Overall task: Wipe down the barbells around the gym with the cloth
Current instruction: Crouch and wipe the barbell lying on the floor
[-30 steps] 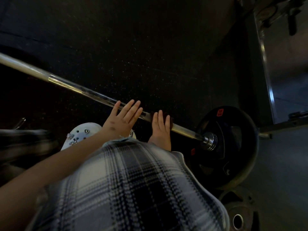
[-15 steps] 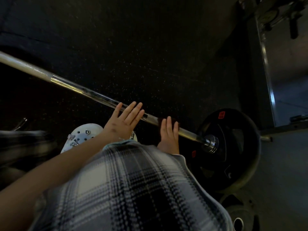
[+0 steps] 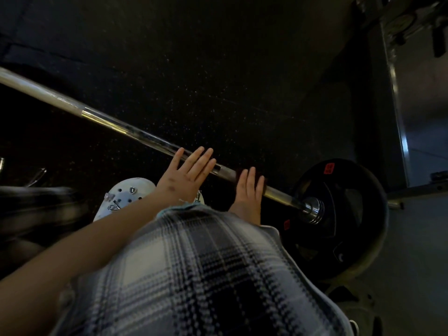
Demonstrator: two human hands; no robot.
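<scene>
Dark speckled rubber floor (image 3: 218,69) fills the dim gym, with a metal frame (image 3: 397,117) at 2 o'clock. One barbell (image 3: 116,124) runs from 9 to 4 o'clock, with one black plate (image 3: 339,214) on its end. A second plate (image 3: 358,309) lies at 5. Two hands, fingers straight: the left hand (image 3: 184,178) lies over the bar, and the right hand (image 3: 248,192) presses one dark cloth (image 3: 238,171) onto it.

Bar (image 3: 126,130) lies under left hand (image 3: 185,177) fingers. Cloth (image 3: 238,171) sits between right hand (image 3: 249,192) and bar. Weight plate (image 3: 351,207) on bar end, right of right hand. Shoe (image 3: 126,194) left of left hand.
</scene>
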